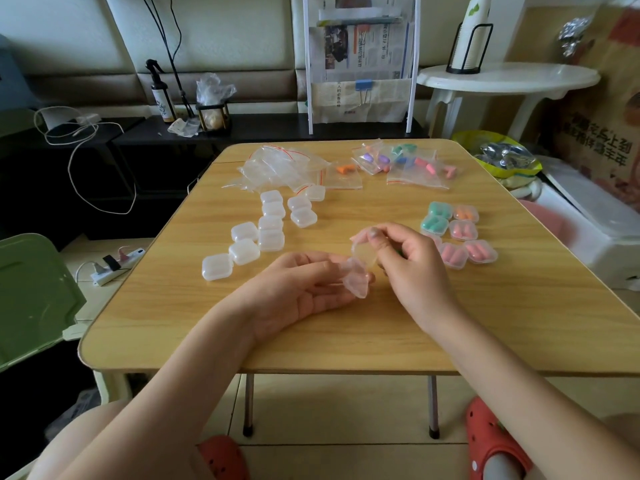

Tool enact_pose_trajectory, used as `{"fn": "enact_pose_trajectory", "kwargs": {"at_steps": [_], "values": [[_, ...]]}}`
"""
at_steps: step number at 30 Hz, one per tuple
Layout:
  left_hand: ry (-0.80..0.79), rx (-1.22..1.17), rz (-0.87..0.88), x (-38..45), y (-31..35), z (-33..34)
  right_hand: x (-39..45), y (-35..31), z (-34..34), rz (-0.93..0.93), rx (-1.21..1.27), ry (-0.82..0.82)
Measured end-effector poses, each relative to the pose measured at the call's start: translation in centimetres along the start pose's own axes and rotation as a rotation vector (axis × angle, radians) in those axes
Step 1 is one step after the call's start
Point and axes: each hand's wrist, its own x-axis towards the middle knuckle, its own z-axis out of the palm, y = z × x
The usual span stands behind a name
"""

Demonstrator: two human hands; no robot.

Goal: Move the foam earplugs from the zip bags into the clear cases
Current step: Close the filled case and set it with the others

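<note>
Your left hand (304, 289) lies palm-up on the tabletop (346, 341), fingers loosely curled under the base of an open clear case (356, 277) that it cradles. Your right hand (408, 258), just beside it, pinches the raised lid of that case between thumb and forefinger. The case looks empty, and I cannot tell whether your right palm hides an earplug.

Beyond your left hand sit the empty clear cases (258, 233), and past them a heap of spent zip bags (280, 166). Beyond your right hand lie the zip bags still holding earplugs (412, 164); to its right stand the filled cases (457, 233).

The hinge is the weak spot: bend the lid back too far and it may snap or tear free. The cradle is loose too, so a firm tug from your right hand could pull the case out of your left. Reach forward carelessly and your wrist could sweep the filled cases off the near edge, since they stand close beside it.
</note>
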Motion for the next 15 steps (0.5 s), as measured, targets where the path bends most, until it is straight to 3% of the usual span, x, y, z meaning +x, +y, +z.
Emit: {"fn": "enact_pose_trajectory", "kwargs": {"at_steps": [3,8,15], "values": [[-0.029,-0.075,-0.054,0.00,0.08,0.26,-0.03,-0.13,0.44,0.068,0.061,-0.036],[0.094,-0.248,0.027,0.55,-0.07,-0.15,0.75,0.34,0.20,0.291,0.283,0.048],[0.106,-0.179,0.131,0.69,-0.47,-0.52,0.01,0.00,0.59,0.345,0.625,0.040]]}}
